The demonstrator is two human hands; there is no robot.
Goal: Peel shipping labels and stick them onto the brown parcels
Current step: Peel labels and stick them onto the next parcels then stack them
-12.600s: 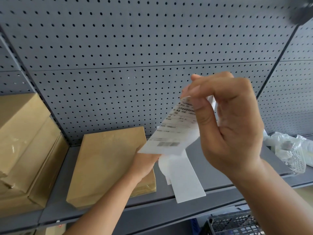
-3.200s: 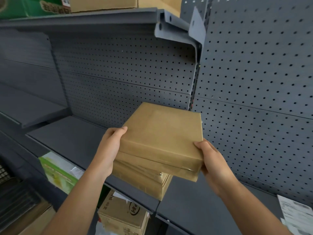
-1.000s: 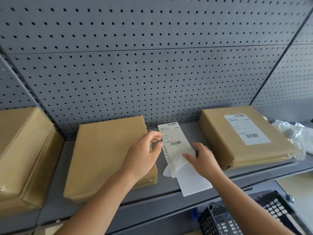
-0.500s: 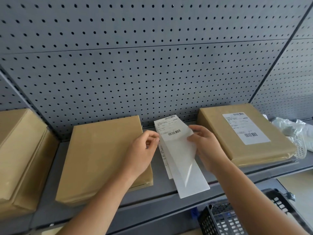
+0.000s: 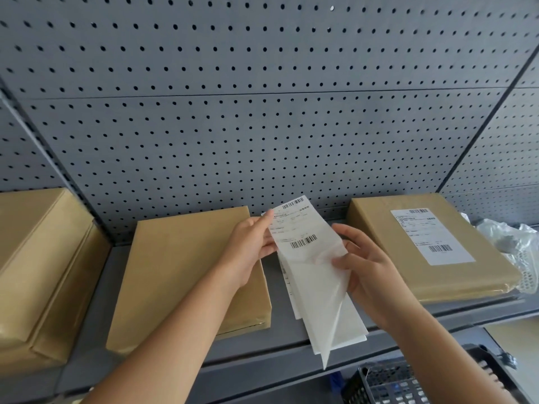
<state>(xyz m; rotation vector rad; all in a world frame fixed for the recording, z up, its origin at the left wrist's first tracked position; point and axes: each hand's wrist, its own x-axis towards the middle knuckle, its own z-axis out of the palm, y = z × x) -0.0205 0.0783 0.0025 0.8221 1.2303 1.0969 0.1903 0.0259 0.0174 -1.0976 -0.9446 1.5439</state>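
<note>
A white shipping label (image 5: 297,228) with two barcodes is lifted off the shelf between two brown parcels. My left hand (image 5: 250,246) pinches its left edge. My right hand (image 5: 364,266) grips the translucent backing sheet (image 5: 323,290), which curls away from the label's lower part and hangs down. More label sheets (image 5: 291,284) lie underneath on the shelf. The bare brown parcel (image 5: 180,275) lies flat left of my hands. The brown parcel on the right (image 5: 379,237) carries a stuck label (image 5: 428,234).
Stacked brown parcels (image 5: 38,263) fill the far left of the grey shelf (image 5: 96,310). Crumpled clear plastic (image 5: 510,240) lies at the far right. Behind stands a grey pegboard wall (image 5: 262,126). A black plastic basket (image 5: 408,383) sits below the shelf edge.
Both hands have lifted the label off the stack, and the backing has come further away from the label's lower part. The view has tilted slightly.
</note>
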